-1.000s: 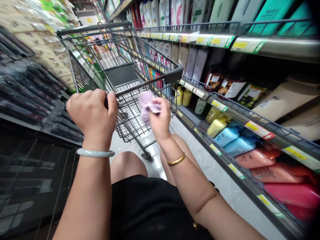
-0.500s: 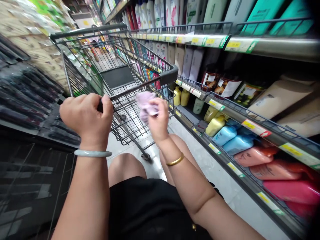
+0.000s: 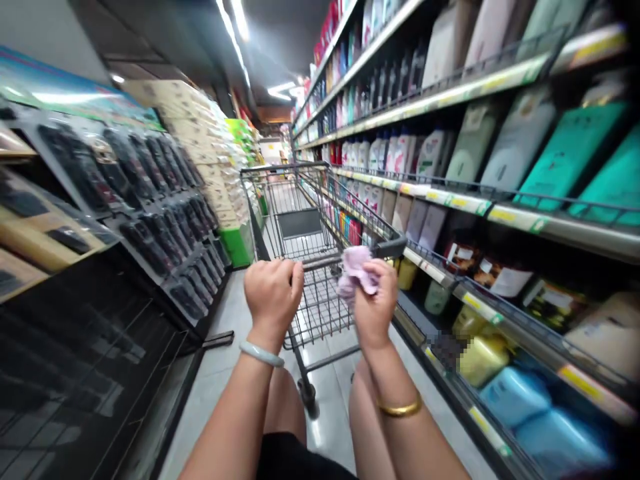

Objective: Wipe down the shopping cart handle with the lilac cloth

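Observation:
My left hand (image 3: 273, 297) is closed around the left end of the handlebar of a dark metal shopping cart (image 3: 320, 320). A pale bangle circles that wrist. In my right hand (image 3: 377, 303), fingers pinch a crumpled lilac cloth (image 3: 356, 270), held up against the right part of the handlebar. Whether the right fingers also touch the bar is hidden by the cloth. The cart's wire basket stretches ahead, with a dark panel (image 3: 300, 224) at its fold-down seat.
Shelves of bottles (image 3: 485, 200) run along the right, close to the cart. On the left stand a rack of dark packaged goods (image 3: 155, 233), stacked pale boxes (image 3: 185, 127) and a black mesh stand (image 3: 75, 367). The tiled aisle floor (image 3: 220, 373) extends ahead between them.
The view has tilted up and swung, bringing the ceiling lights and more of the aisle into sight. My left hand stays on the handlebar, and my right hand still holds the cloth.

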Demonstrator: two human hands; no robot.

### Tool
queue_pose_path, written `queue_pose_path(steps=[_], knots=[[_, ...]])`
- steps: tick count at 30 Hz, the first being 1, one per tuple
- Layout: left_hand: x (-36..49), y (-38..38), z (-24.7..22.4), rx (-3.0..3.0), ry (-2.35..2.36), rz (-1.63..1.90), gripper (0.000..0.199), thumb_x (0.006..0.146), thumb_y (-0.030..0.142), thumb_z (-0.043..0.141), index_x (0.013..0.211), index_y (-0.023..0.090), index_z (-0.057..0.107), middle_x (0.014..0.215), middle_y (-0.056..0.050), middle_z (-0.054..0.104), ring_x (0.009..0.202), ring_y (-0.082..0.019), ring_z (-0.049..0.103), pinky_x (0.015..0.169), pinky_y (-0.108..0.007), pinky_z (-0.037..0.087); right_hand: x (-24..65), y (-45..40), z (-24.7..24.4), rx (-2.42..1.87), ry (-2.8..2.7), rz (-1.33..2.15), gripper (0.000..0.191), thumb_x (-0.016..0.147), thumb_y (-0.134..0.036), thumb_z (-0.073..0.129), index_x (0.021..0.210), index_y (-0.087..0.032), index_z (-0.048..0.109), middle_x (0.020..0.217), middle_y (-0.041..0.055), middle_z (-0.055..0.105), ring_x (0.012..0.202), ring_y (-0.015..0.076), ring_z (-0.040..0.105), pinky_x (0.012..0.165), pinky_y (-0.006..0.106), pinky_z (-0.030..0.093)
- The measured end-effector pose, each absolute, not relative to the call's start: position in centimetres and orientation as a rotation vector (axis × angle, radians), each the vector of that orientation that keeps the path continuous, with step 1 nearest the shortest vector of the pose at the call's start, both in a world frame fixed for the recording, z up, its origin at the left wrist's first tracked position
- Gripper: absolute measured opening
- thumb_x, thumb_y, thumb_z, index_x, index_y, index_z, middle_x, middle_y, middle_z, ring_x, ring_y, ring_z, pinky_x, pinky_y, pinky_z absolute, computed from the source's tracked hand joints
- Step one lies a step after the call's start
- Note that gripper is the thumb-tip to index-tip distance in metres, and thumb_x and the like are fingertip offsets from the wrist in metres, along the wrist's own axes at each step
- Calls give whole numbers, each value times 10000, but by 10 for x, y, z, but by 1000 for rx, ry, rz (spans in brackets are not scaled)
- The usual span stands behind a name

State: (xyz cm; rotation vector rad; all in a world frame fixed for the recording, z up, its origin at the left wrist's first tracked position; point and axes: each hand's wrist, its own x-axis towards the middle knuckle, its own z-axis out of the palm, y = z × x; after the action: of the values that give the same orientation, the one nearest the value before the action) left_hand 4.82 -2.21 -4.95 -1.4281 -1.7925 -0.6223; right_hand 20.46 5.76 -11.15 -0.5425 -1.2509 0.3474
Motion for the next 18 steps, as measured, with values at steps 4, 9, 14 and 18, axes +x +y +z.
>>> queue_pose_path(steps=[4, 9, 14, 18], knots=[[49, -24, -54, -1393, -1782, -737, 397, 1022, 383, 420, 681, 236, 561, 711, -55, 642, 767, -236, 559, 779, -419, 322, 215, 84, -61, -437, -1316, 236, 175, 880, -242, 655, 1055, -249, 650, 1109, 54, 655, 1122, 209, 620, 1028, 414, 481], [52, -23, -59, -1364, -1702, -864, 340, 997, 351, 497, 689, 236, 579, 691, -29, 621, 773, -232, 535, 790, -416, 331, 189, 97, 22, -404, -1996, 470, 170, 834, -215, 630, 998, -232, 667, 1027, 25, 682, 961, 175, 632, 876, 322, 509], [50, -28, -59, -1366, -1606, -948, 284, 962, 300, 554, 687, 236, 586, 699, -10, 612, 763, -223, 498, 809, -406, 337, 144, 104, 58, -667, -2726, 1222, 228, 718, -152, 637, 942, -194, 622, 784, -34, 620, 654, 92, 545, 591, 199, 440], [43, -36, -60, -1360, -1550, -1032, 272, 941, 316, 578, 683, 230, 595, 680, -7, 603, 736, -213, 484, 785, -413, 341, 118, 118, 48, -873, -2826, 1790, 287, 697, -256, 720, 950, -172, 614, 810, -12, 659, 632, 95, 599, 581, 206, 497]])
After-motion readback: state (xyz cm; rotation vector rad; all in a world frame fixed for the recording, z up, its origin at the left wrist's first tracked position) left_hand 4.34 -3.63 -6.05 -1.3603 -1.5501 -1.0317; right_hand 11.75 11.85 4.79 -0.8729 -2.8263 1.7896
